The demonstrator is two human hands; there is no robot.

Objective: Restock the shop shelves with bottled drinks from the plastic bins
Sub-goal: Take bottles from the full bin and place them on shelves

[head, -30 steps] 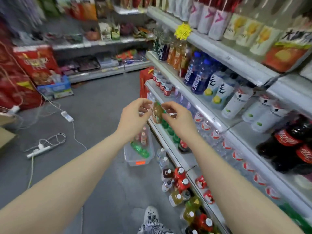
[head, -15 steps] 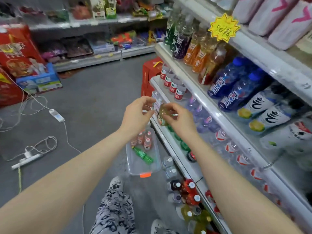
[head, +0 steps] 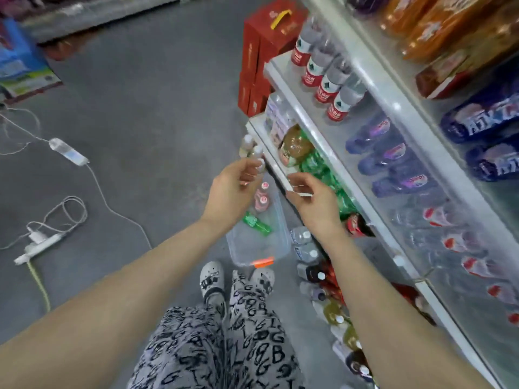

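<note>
Amber bottle (head: 295,144) sits just beyond right hand (head: 312,204).

Amber drink bottle (head: 295,144): brown liquid, printed label, seen from above. It sits at the front of the lower white shelf (head: 268,151), centre of frame, just beside the green bottle row (head: 323,169).

Clear plastic bin (head: 247,251): on the floor, lower centre, with its orange latch at the near end. It holds one green bottle (head: 257,224) lying flat and pink-capped bottles (head: 262,199) upright at the far end.
</note>
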